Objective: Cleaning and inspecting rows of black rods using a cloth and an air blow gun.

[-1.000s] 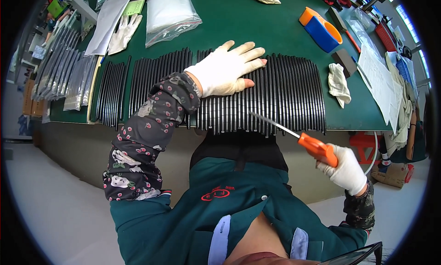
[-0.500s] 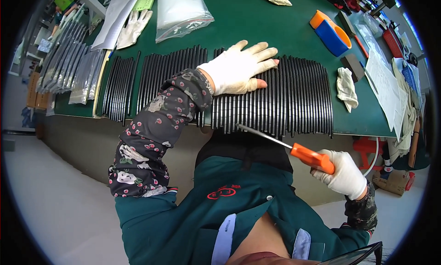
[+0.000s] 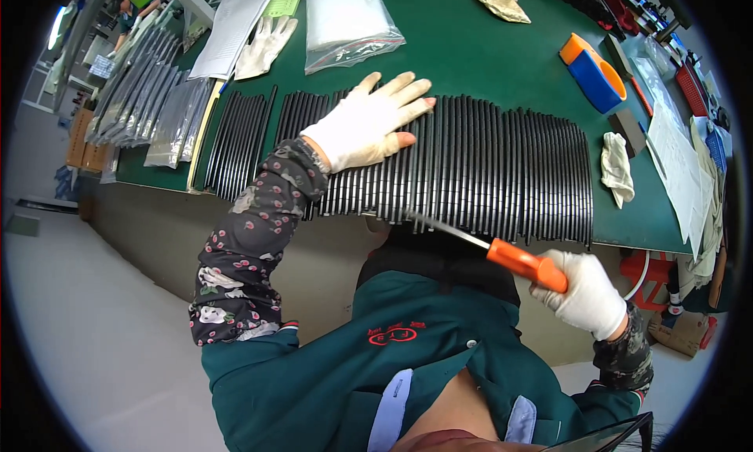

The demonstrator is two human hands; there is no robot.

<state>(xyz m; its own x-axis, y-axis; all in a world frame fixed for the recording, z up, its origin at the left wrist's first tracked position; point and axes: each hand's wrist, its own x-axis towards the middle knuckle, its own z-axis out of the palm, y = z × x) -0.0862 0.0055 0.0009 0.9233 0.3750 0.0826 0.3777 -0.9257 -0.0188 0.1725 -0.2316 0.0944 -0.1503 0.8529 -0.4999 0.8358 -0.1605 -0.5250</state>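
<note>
A long row of thin black rods [image 3: 510,170] lies side by side on the green table, their near ends reaching its front edge. My left hand [image 3: 365,127], in a white glove with some fingertips bare, rests flat across the rods with its fingers spread. My right hand [image 3: 590,297], also gloved, is closed around the orange handle of a screwdriver [image 3: 527,265]. Its metal shaft points left, and the tip is at the near ends of the rods, right of my left wrist. I cannot tell whether the tip touches a rod.
Left of the row lie more black rods [image 3: 235,138] and several bagged bundles [image 3: 141,99]. Behind are a clear plastic bag [image 3: 349,21], a spare glove [image 3: 267,48] and paper sheets [image 3: 239,29]. An orange and blue tape-like ring [image 3: 596,76] and a crumpled glove [image 3: 616,170] lie at right.
My left hand has slid left along the rods. The screwdriver tip has also shifted left relative to the row, still in my right hand. The whole view has shifted slightly.
</note>
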